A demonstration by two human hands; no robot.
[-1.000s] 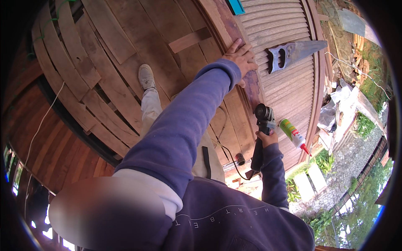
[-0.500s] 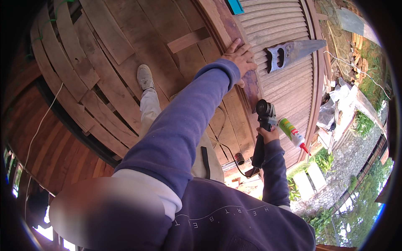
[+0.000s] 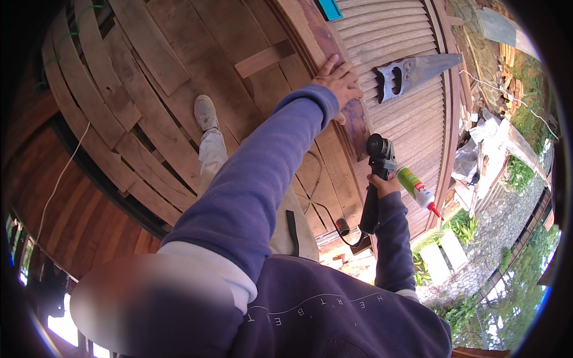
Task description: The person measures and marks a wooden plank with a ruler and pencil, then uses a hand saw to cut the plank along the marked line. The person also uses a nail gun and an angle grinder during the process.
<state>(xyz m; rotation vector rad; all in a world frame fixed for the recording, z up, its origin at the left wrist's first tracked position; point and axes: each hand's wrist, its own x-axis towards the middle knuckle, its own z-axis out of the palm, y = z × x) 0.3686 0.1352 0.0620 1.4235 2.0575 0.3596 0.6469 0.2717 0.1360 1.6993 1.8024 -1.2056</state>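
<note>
My left hand [image 3: 339,85] lies with fingers spread on the wooden frame rail [image 3: 352,110] of a louvred shutter panel [image 3: 397,128]. In my right hand [image 3: 385,185] is an angle grinder [image 3: 381,154], gripped round its dark body, its round head close to the rail's stained face. Whether the disc touches the wood I cannot tell. Just right of that hand, a green and white glue bottle [image 3: 418,188] with a red nozzle lies on the panel. A handsaw [image 3: 415,74] with a grey handle rests on the slats, right of my left hand.
A teal object [image 3: 329,9] sits at the panel's far end. One short wooden offcut [image 3: 264,58] lies on the plank floor [image 3: 239,107], near a shoe [image 3: 206,113]. A dark cord [image 3: 334,221] runs from the grinder past a small can [image 3: 342,227]. Stone paving and debris lie beyond the panel.
The view has shifted slightly. The grinder has come a little nearer to me along the rail's edge. My left hand keeps its place on the wood.
</note>
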